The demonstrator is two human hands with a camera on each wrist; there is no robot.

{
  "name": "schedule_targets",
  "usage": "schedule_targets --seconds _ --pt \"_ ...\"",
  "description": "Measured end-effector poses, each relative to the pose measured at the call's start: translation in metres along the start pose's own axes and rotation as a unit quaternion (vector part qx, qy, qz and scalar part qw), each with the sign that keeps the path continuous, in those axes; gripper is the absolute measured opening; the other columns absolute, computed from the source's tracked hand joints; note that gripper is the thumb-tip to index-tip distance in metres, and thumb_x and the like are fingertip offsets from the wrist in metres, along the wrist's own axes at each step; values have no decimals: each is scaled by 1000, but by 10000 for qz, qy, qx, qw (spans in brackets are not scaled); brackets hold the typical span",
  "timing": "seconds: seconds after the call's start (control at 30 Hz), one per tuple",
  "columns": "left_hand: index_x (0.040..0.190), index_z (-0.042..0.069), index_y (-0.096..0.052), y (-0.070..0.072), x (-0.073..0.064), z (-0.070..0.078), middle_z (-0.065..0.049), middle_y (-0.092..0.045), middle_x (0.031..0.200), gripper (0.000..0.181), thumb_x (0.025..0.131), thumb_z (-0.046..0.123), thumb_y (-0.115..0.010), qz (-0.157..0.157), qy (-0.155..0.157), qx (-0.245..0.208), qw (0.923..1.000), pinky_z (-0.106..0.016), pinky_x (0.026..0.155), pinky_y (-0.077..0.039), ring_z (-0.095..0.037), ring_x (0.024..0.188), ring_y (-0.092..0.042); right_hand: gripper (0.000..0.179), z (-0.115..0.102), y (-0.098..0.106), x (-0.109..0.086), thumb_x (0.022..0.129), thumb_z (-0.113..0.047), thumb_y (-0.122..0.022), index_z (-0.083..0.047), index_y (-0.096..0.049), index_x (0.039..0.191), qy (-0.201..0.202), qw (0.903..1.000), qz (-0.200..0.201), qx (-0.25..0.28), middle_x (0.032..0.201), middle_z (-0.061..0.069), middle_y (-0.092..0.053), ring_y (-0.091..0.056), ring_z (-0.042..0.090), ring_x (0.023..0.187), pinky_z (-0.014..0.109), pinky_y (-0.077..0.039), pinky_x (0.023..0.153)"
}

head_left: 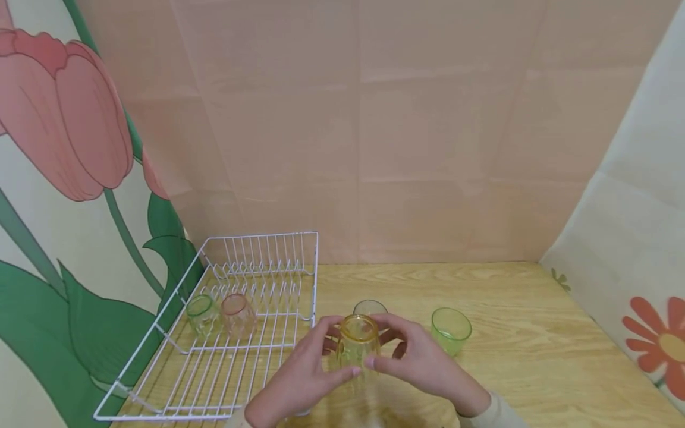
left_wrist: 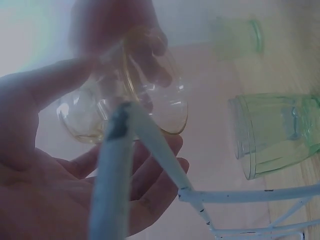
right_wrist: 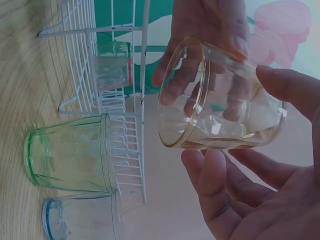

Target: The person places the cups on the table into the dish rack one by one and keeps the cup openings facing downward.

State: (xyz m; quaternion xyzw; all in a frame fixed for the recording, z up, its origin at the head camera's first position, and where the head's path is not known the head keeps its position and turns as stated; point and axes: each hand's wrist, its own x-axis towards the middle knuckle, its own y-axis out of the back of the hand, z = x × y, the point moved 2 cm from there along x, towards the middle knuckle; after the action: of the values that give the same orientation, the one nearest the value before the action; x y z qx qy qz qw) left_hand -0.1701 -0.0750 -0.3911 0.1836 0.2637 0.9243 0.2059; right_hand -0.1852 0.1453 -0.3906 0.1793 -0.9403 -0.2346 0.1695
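Both hands hold a pale yellow drinking glass (head_left: pixel 357 351) above the table, mouth down, its amber base ring uppermost. My left hand (head_left: pixel 305 368) grips one side, with its thumb low on the front. My right hand (head_left: pixel 423 362) grips the other side, with the fingers bent around behind it. In the right wrist view, the glass (right_wrist: pixel 220 100) sits between fingertips of both hands. Behind it in the head view stands a bluish-grey glass (head_left: pixel 370 307), mostly hidden. A green glass (head_left: pixel 451 333) stands mouth up near the right hand. Another green glass (right_wrist: pixel 70 155) shows beside the bluish one (right_wrist: pixel 82 217).
A white wire dish rack (head_left: pixel 241 345) stands on the wooden table (head_left: pixel 535 356) at the left. In it, a green glass (head_left: pixel 203 318) and a pink glass (head_left: pixel 239 318) sit side by side. A plain cloth (head_left: pixel 353 131) hangs behind, with flower-printed cloths at both sides.
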Motion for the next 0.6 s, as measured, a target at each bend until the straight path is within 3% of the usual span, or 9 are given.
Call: schedule_targets --seconds 0.4,0.6 --pt "142 22 -41 5 -1 5 4 -59 122 63 91 42 -72 -65 -71 159 9998 -43 98 -50 -15 109 -59 56 2 -2 -1 80 -26 -86 -18 -61 129 138 9998 116 -1 118 -4 -67 -64 15 93 28 -55 61" --pt "139 23 -44 6 0 6 7 -61 120 56 94 49 -66 171 -145 136 9997 -42 96 -51 -15 111 -58 57 0 -3 -2 78 -29 -87 -21 -61 128 204 9996 174 -54 115 -5 -68 -63 15 93 28 -54 59"
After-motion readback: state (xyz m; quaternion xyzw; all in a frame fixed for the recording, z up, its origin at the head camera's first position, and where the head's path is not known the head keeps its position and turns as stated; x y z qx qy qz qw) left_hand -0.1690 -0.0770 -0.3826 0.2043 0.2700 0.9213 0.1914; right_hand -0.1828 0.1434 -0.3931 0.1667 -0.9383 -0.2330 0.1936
